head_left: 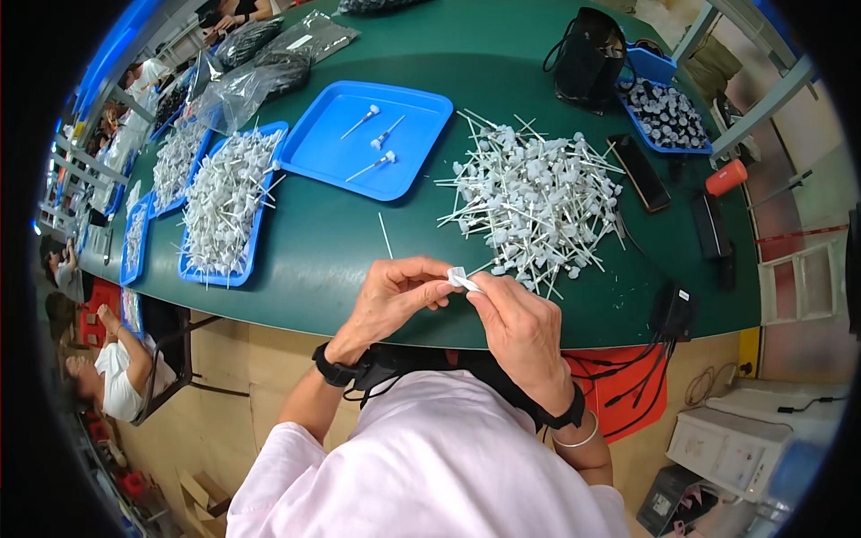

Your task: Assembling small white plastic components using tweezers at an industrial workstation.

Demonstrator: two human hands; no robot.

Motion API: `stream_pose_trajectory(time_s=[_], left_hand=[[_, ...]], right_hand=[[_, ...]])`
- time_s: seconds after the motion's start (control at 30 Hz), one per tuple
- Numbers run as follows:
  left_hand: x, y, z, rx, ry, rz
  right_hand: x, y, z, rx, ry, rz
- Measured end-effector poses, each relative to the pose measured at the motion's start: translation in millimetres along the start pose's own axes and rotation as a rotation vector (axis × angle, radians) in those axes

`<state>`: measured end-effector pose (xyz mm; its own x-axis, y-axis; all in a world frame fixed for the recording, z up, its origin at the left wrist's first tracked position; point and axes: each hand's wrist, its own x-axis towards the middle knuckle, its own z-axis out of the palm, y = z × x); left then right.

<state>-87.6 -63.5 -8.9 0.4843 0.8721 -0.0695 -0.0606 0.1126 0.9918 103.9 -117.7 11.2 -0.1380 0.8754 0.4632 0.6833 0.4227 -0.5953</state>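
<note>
Close to the table's near edge, my left hand (401, 294) and my right hand (520, 325) meet, both pinching one small white plastic pump head (459, 278) between thumb and fingers. The fingers cover part of it, and its tube is mostly hidden. Just beyond my right hand lies a big loose pile of white pump heads with thin tubes (538, 197). A single thin white tube (386, 236) rests on the table beyond my left hand. Farther off, a blue tray (309, 152) carries three pump heads with tubes, lying apart from each other.
Left of that tray, more blue trays (247, 273) are heaped with white parts. Plastic bags (300, 45) lie at the far left. Toward the right are a phone (639, 173), a black bag (589, 63), a bin of dark caps (665, 115) and a black box with cables (673, 311). A person (121, 372) sits at left.
</note>
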Motion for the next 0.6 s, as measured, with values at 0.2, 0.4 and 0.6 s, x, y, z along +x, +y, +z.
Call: stream_pose_trajectory(time_s=[0.2, 0.4, 0.6], left_hand=[[-15, -12, 13, -0.104, 0.105, 0.023], [-15, -26, 14, -0.147, 0.108, -0.023], [-16, -28, 15, -0.088, 0.113, 0.051]], right_hand=[[-4, -11, 7, -0.138, -0.057, 0.043], [-8, -11, 6, -0.168, -0.13, 0.081], [-7, -12, 3, -0.168, -0.148, 0.097]])
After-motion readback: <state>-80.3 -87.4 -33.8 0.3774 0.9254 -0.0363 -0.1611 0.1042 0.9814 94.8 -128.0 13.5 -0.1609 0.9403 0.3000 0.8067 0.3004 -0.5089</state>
